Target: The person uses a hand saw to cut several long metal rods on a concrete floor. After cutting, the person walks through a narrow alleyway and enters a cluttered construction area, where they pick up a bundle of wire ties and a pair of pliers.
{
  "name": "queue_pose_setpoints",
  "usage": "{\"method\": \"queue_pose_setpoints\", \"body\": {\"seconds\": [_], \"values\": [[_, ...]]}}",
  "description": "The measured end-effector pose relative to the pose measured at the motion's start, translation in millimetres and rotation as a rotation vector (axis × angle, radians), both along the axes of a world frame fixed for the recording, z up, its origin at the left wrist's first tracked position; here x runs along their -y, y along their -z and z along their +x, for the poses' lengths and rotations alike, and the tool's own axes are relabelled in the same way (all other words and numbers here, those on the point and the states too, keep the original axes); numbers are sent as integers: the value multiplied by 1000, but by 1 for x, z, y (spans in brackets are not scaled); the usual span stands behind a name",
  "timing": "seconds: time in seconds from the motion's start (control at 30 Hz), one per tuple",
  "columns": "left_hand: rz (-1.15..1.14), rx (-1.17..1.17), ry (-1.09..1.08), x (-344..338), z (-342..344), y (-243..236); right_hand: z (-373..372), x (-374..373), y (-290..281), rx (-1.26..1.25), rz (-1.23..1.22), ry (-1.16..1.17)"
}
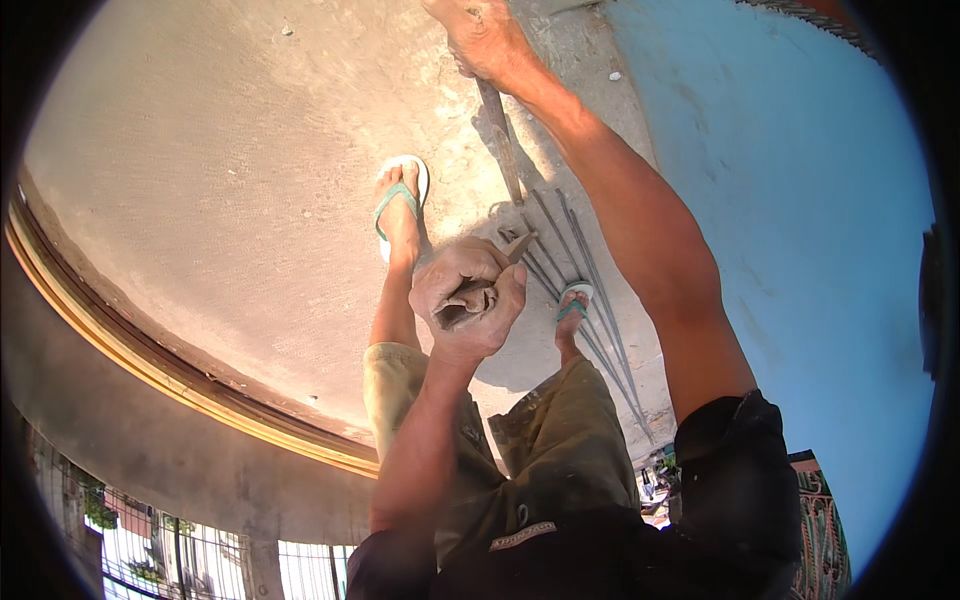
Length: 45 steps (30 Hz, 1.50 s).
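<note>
My left hand (466, 298) is in front of my legs, closed round a greyish piece with a crumpled, hollow-looking end (466, 302); a pointed tip (519, 248) sticks out past the fingers. Its exact kind is unclear. Farther out, my right arm reaches to the top edge, where my right hand (485, 42) is closed, partly cut off by the frame. A dark, narrow bar (497, 125) runs from under that hand toward my feet. Several thin metal rods (585, 290) lie along the floor beside and under my right foot.
Both feet, in sandals (397, 205), stand on rough concrete floor (220, 200). A blue wall or panel (790, 230) rises at the right. Yellowish strips (190, 390) edge the floor at lower left, with metal railings (180, 550) beyond. A small white scrap (615, 76) lies near the blue surface.
</note>
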<state>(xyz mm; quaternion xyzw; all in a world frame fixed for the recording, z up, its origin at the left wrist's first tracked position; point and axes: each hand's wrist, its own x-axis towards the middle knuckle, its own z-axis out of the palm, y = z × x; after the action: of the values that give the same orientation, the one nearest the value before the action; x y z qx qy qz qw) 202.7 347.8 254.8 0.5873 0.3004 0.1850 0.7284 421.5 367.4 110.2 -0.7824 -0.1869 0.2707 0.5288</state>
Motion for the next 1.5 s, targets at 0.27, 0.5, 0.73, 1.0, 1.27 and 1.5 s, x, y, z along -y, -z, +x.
{"method": "queue_pose_setpoints", "body": {"seconds": [0.27, 0.5, 0.73, 1.0, 1.27, 1.5], "values": [[-49, 63, -18, -1, -11, 6, -6, -20, 60, -257, -400, -46], [-58, 97, 52, -11, -6, -3, -1, -55, 171, -227, -467, -129], [-21, 38, 22, -13, -6, -3, -20, -59, 205, -181, -339, -85], [-26, 48, -17, -10, -7, -5, -41, -72, 225, -84, -232, -72], [-82, 79, 23, -10, -14, -7, -21, -49, 280, 639, -548, -438], [-69, 52, -26, -13, -23, -3, -41, -72, 235, 246, -486, -105]]}}
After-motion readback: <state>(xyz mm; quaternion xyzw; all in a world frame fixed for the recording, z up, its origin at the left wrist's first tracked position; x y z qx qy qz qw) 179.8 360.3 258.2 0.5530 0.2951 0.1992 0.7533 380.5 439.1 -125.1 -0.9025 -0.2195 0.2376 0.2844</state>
